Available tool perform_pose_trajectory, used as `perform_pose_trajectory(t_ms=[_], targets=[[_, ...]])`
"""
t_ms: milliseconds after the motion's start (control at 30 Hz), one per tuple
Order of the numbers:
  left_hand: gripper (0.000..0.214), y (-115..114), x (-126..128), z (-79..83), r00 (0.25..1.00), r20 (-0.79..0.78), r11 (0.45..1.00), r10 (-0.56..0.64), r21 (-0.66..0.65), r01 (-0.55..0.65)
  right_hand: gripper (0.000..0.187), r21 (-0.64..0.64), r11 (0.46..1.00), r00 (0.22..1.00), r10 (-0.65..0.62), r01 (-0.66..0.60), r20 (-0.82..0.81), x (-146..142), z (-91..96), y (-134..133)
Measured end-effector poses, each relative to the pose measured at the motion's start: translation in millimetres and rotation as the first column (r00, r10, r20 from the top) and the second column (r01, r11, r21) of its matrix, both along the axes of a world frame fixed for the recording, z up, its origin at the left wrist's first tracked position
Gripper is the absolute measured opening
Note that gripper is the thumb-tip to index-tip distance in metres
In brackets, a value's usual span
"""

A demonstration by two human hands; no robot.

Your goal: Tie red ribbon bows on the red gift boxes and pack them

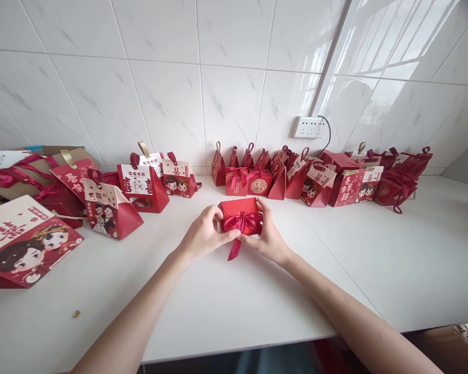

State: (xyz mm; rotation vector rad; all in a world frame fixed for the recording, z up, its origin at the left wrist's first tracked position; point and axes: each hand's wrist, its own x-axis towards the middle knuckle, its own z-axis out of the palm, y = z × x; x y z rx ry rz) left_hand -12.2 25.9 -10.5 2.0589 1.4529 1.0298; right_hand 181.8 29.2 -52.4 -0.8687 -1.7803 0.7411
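Between my two hands is a small red gift box [239, 206] tied with a dark red satin ribbon [246, 222]. The ribbon makes a bow on the near face, and one tail hangs down onto the white counter. My left hand [206, 228] grips the box's left side, thumb reaching to the front below the bow. On the right side my right hand [270, 231] holds the box, fingers along its edge and thumb near the ribbon. Both thumbs almost meet under the bow. The box's underside is hidden.
Finished-looking red gift boxes stand along the tiled wall, among them a ribboned box [260, 183]. To the left are boxes with cartoon couples [109, 213] and a pile of ribbon [27, 174]. A power strip [309, 127] is on the wall. A small gold scrap [76, 314] lies on the counter [203, 311].
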Motion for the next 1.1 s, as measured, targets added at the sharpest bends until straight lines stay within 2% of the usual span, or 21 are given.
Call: perform_pose_trajectory(t_ms=[133,233,300,367,467,567,667,800,933,1000,1100], targets=[[0.023,2,8,-12.8,1.000,-0.005,0.987,-0.016,0.162,0.016,0.088,-0.028,1.000,1.000,-0.004,0.003,-0.024,-1,1.4,-1],[0.022,2,12,-19.4,0.999,0.036,0.967,-0.033,0.255,0.023,0.089,-0.073,0.997,0.999,-0.014,0.011,-0.035,0,3.9,-2],[0.022,1,15,-21.8,0.995,0.092,0.969,-0.034,0.248,0.010,0.091,-0.086,0.996,0.999,-0.004,0.000,-0.049,0,5.2,-2],[0.023,0,17,-22.2,0.986,0.167,0.982,-0.027,0.187,-0.005,0.090,-0.090,0.996,0.997,0.023,-0.029,-0.068,1,5.7,-1],[0.027,-1,18,-20.2,0.966,0.259,0.997,0.006,0.077,-0.027,0.082,-0.092,0.993,0.994,0.068,-0.076,-0.084,1,5.6,0],[0.028,-1,17,-18.9,0.956,0.291,0.997,0.045,0.041,-0.060,0.075,-0.093,0.991,0.993,0.087,-0.094,-0.084,1,5.3,0],[0.027,-2,19,-21.2,0.962,0.263,0.992,0.078,0.079,-0.102,0.074,-0.098,0.990,0.992,0.092,-0.100,-0.084,1,5.6,-1],[0.025,-3,24,-25.2,0.973,0.182,0.958,0.144,0.219,-0.183,0.076,-0.120,0.986,0.990,0.104,-0.116,-0.099,-1,6.7,-3],[0.029,-2,27,-26.4,0.962,0.194,0.928,0.190,0.284,-0.241,0.078,-0.130,0.979,0.983,0.140,-0.155,-0.122,-4,7.5,-6],[0.030,-1,27,-26.5,0.957,0.218,0.926,0.193,0.283,-0.252,0.067,-0.127,0.977,0.978,0.153,-0.171,-0.144,-4,7.5,-6],[0.029,1,26,-26.4,0.950,0.253,0.933,0.185,0.260,-0.250,0.032,-0.173,0.976,0.977,0.096,-0.130,-0.191,-2,6.8,-5]])
